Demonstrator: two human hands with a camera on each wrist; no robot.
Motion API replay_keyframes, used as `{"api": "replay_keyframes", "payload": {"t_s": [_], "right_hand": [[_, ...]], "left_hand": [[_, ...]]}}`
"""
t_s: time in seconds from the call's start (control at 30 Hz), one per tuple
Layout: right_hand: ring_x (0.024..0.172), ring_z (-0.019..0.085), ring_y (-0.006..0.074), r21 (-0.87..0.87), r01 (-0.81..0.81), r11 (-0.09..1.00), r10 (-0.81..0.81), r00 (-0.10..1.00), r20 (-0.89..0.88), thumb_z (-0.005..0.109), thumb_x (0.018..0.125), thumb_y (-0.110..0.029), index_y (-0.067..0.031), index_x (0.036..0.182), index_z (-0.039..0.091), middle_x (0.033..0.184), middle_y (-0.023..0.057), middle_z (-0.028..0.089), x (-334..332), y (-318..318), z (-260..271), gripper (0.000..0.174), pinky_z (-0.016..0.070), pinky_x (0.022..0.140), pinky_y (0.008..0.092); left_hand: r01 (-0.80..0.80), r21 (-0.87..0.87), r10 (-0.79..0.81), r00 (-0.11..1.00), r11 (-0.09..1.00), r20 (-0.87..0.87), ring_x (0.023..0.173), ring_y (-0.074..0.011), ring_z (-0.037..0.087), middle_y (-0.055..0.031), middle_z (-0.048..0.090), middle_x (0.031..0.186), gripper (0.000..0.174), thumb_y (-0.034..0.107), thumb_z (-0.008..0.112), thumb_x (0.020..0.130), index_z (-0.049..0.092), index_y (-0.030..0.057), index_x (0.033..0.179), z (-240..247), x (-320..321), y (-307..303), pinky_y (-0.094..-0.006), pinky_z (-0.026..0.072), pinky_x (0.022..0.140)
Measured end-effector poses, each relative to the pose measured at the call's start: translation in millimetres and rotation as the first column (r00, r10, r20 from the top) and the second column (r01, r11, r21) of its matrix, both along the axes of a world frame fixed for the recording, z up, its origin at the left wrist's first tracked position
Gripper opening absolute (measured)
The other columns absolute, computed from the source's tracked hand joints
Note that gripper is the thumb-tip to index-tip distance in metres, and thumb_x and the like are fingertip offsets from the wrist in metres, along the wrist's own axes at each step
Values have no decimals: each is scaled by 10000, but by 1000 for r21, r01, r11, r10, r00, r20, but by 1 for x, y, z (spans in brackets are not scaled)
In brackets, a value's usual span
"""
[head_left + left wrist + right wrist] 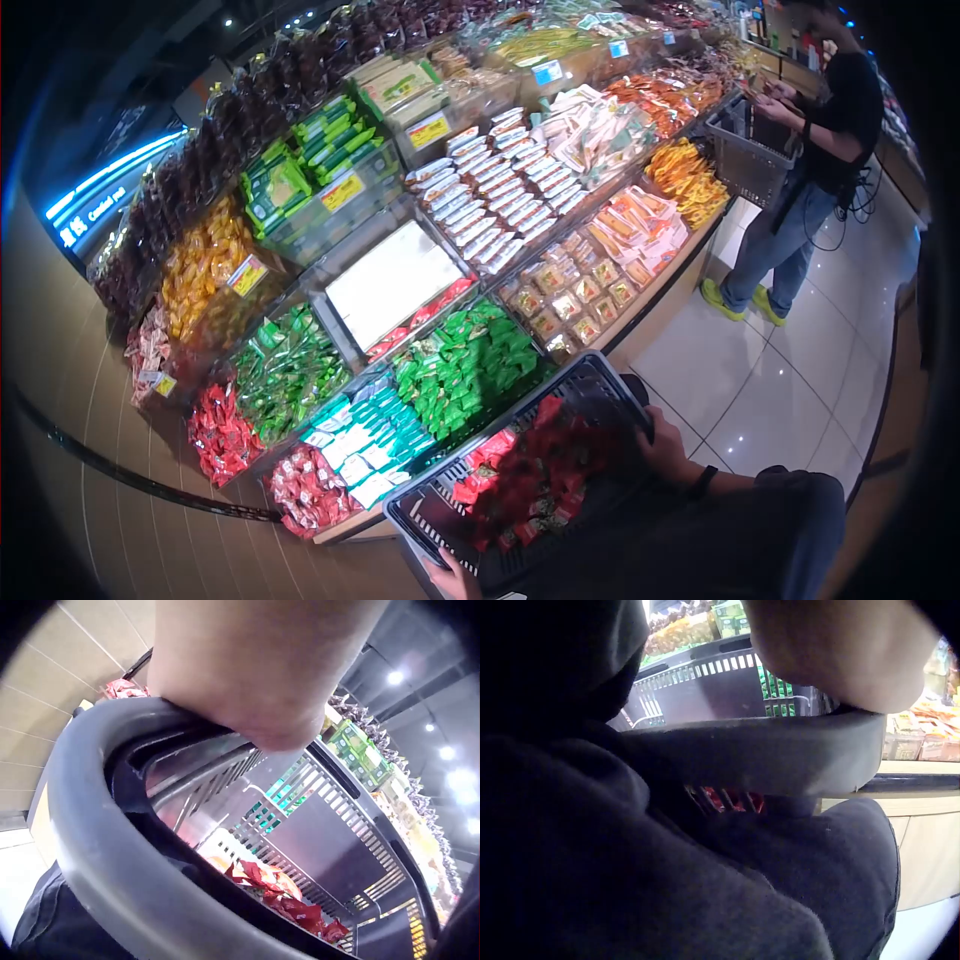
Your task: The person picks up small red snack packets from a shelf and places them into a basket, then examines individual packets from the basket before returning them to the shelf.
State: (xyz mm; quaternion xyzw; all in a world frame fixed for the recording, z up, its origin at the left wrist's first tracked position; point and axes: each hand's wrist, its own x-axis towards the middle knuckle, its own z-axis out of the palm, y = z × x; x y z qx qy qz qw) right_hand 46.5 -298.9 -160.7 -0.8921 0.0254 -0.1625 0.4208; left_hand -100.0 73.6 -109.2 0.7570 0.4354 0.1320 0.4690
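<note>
A dark grey shopping basket (97, 847) is held in front of the body, tilted in the head view. Red-wrapped packets (550, 470) lie in a heap inside it. My left hand (452, 577) grips the rim at the near left end, partly cut off by the lower edge of the head view. At the opposite end my right hand (665, 450) grips the rim, a dark band on its wrist. Both wrist views show the hand's base against the thick rim, with the fingers mostly hidden.
A tiered display of packaged snacks stands just beyond the basket, with green packets (465, 370) and teal packets (370, 440) closest. A white panel (398, 288) sits among the bins. At the right, a person (835, 130) stands on the tiled floor (740, 390) with another basket (750, 155).
</note>
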Motion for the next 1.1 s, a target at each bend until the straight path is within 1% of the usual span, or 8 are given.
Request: {"api": "replay_keyframes", "payload": {"t_s": [0.13, 0.23, 0.7, 0.77, 0.83, 0.9, 0.93, 1.1], "right_hand": [[784, 656, 456, 13, -21, 1000, 21, 999, -26, 701, 899, -112, -40, 1213, 547, 835, 248, 649, -5, 1, 5, 357, 523, 669, 484], [793, 659, 461, 22, -39, 999, 38, 999, 17, 688, 910, -113, -27, 1197, 544, 835, 253, 646, -1, 1, 11, 332, 521, 677, 486], [782, 660, 455, -12, -30, 999, 30, 1000, 8, 683, 919, -131, -17, 1178, 552, 830, 253, 646, -8, 1, 4, 312, 516, 670, 486], [770, 658, 451, 9, -27, 1000, 26, 999, 22, 682, 919, -127, -18, 1172, 557, 825, 246, 643, -6, 2, 8, 302, 515, 668, 482], [799, 661, 457, 9, -28, 1000, 29, 1000, -10, 676, 928, -131, -24, 1185, 554, 852, 253, 655, -9, 3, 17, 304, 525, 684, 488], [828, 665, 464, 24, -22, 999, 23, 998, -54, 670, 937, -135, -30, 1199, 550, 879, 261, 666, -7, 8, 21, 306, 534, 701, 494], [829, 665, 464, 38, -35, 999, 37, 998, -51, 668, 941, -135, -29, 1198, 552, 880, 260, 666, -7, 7, 20, 302, 534, 701, 493], [820, 667, 454, 0, -48, 999, 48, 999, -15, 666, 945, -132, -25, 1197, 557, 878, 260, 664, -6, 2, 12, 295, 533, 696, 482]], "left_hand": [[-48, -185, 51, 999, 982, 14, 1090, -408, 638, -280, 654, 1258, 544, 375, 543, 1041, 518, -6, 1430, 14, -1, -7, -458, 489, 957], [12, 4, -12, 994, 1000, 104, 1055, -413, 642, -277, 670, 1210, 537, 372, 538, 1044, 521, -6, 1425, -6, -1, -1, -456, 491, 947], [-12, -20, 10, 998, 1000, -67, 1196, -454, 591, -280, 595, 1352, 629, 481, 546, 1021, 480, 34, 1458, -13, -8, 5, -480, 471, 1016], [-25, 228, 2, 995, 973, 103, 1157, -436, 612, -279, 620, 1292, 629, 485, 594, 997, 495, 24, 1414, -24, -6, 7, -487, 507, 960], [-34, 202, -7, 980, 979, 197, 1135, -405, 623, -262, 631, 1249, 644, 486, 640, 973, 492, 12, 1382, -25, -8, 2, -471, 550, 868], [-14, 209, -31, 978, 978, 208, 912, -379, 688, -272, 663, 1078, 539, 348, 686, 966, 504, 7, 1341, -19, -11, 0, -427, 583, 669], [-54, 409, -50, 970, 911, 240, 896, -370, 642, -268, 655, 1035, 359, 218, 600, 1008, 536, -54, 1233, -53, -11, 16, -471, 511, 808], [-57, 324, -20, 973, 944, 229, 916, -334, 634, -248, 655, 1063, 379, 195, 613, 1009, 518, -44, 1288, -42, -9, 8, -447, 520, 789]]}}
